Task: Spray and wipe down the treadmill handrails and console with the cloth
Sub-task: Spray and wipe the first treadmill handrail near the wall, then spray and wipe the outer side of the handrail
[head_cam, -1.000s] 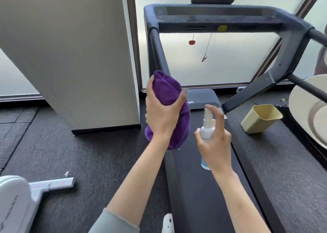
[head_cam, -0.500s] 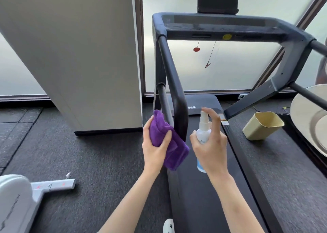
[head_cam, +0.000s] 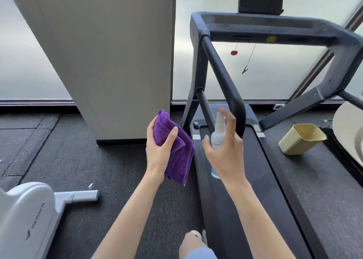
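The right grip (head_cam: 225, 156) clamps a white spray bottle (head_cam: 218, 139); left grip (head_cam: 159, 150) clamps a folded purple cloth (head_cam: 176, 148). Best aim at the black handrail (head_cam: 222, 76), misting lightly.

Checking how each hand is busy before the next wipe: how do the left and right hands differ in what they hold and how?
The left hand wraps a folded purple cloth, thumb across its front; the right hand holds a white spray bottle upright. The right hand's index finger sits atop the nozzle, while the left hand's fingers only clasp. The right hand is beside the left handrail; the left hand is farther off. Both grips are closed.
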{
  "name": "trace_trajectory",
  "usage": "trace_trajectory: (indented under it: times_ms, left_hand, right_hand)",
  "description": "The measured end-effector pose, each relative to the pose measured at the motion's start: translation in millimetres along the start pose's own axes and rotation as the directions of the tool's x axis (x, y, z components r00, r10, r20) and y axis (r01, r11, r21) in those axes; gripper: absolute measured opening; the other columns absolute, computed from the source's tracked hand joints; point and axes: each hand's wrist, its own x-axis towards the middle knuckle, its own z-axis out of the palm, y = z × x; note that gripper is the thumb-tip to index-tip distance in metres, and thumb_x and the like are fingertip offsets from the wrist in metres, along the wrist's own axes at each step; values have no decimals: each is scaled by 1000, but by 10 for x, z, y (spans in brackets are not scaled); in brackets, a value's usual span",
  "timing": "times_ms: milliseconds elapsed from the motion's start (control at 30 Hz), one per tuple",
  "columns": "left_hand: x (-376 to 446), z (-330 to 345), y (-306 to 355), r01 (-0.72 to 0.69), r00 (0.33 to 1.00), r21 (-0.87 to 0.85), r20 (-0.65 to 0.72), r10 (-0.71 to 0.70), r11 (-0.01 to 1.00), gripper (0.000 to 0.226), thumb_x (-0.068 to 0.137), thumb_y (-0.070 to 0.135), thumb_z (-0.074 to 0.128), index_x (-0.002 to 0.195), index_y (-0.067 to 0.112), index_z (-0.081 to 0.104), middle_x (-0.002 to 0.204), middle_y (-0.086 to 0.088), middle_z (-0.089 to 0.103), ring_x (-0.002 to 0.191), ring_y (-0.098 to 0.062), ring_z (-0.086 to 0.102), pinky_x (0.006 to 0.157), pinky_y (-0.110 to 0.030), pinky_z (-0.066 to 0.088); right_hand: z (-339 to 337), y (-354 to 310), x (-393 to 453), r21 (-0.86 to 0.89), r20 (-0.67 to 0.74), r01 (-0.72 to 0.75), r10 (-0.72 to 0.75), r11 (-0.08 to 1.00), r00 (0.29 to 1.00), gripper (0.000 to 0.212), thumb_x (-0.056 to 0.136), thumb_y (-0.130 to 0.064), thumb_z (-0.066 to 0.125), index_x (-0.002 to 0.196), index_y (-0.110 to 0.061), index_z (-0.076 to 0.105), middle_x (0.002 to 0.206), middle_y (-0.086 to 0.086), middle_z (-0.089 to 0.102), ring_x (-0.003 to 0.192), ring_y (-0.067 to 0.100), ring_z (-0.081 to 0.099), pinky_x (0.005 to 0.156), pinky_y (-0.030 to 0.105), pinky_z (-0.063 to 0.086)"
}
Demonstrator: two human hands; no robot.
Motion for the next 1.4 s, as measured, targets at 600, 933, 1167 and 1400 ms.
trace_trajectory:
  times_ms: [600,933,1167,1400]
  left_hand:
    - [2196,-210,106,82,956,212,259,-137,974,60,71,52,76,125,50,50,122,19,62,110,-4,62,101,-38,49]
    - [3243,215,-38,146,836,215,495,-237,966,54,84,31,73,132,37,49,114,14,65,93,0,67,72,-16,54]
    - [3934,409,-111,148,554,343,748,-365,928,63,70,47,75,128,46,50,118,10,64,98,-11,68,77,-27,57]
    - [4485,518,-90,125,425,428,793,-438,895,64,64,54,78,123,51,52,119,9,63,101,-14,66,79,-31,55]
  right_hand:
    - [1644,298,1205,128,-97,-270,283,954,954,71,92,-7,63,136,-47,23,127,15,61,84,26,63,76,33,52]
    - [2030,535,1435,61,-306,-500,493,864,815,72,85,-4,68,130,-48,33,73,-13,49,63,8,54,58,17,48]
    - [2498,467,1493,86,-587,-686,593,722,551,65,85,-11,71,127,-47,36,107,-13,59,77,11,63,77,31,58]
    - [2684,350,1762,42,-709,-829,601,558,368,64,88,-15,69,138,-37,36,120,-8,59,90,19,56,80,33,49]
